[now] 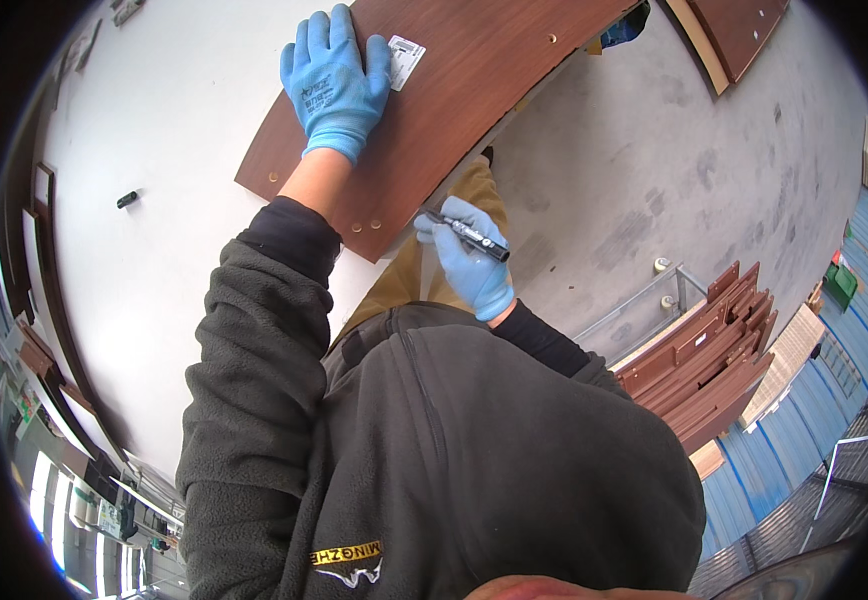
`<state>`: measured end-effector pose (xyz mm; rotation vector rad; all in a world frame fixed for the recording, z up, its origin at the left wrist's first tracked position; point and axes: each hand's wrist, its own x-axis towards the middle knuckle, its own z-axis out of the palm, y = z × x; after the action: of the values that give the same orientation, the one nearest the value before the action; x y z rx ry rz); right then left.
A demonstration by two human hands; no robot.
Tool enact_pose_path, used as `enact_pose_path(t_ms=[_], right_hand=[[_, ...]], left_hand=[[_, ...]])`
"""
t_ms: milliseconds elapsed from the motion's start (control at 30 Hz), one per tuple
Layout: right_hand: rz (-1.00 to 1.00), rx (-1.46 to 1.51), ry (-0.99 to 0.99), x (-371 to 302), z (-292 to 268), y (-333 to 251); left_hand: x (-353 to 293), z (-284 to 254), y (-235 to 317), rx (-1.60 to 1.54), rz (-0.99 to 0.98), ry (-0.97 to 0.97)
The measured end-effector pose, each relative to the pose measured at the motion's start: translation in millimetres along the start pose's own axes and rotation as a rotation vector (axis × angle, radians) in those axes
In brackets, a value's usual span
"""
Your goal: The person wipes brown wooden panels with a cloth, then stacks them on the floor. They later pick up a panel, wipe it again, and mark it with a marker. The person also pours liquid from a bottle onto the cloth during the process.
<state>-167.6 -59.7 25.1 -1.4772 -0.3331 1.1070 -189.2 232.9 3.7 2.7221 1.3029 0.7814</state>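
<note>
A reddish-brown wood panel (454, 95) with round holes near its ends lies on a white work surface (184, 90). My left hand (334, 85), in a blue glove, rests flat on the panel with its fingers stretched out. Beside those fingers a white printed label (407, 62) is stuck to the panel. In my blue-gloved right hand (469, 265) is a black marker pen (474, 238), gripped at the panel's near edge. The pen's tip points left toward that edge; whether it touches the wood I cannot tell.
A small black cap-like piece (128, 200) lies on the white surface at left. Brown panels (699, 350) are stacked on a metal-framed cart (644, 315) at right. Another brown panel (739, 35) is at the upper right. Grey floor (644, 170) shows between them.
</note>
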Motion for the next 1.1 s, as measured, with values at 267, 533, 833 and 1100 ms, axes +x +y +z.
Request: enact_pose_path(t_ms=[267,533,833,1100], right_hand=[[0.029,-0.031,-0.111,-19.6,11.5,4.7],[-0.034,0.051,0.02,-2.8,1.8,-2.9],[-0.008,0.021,-0.067,-18.9,12.0,8.2],[-0.037,0.045,0.0,-17.1,14.1,10.0]], left_hand=[[-5.5,-1.9,3.3,0.0,-0.073,-0.089],[-9.9,-2.4,5.5,-0.039,-0.118,-0.1],[-9.1,-0.6,6.5,-0.025,-0.115,-0.101],[-10.5,-2.0,5.6,-0.028,-0.12,-0.102]])
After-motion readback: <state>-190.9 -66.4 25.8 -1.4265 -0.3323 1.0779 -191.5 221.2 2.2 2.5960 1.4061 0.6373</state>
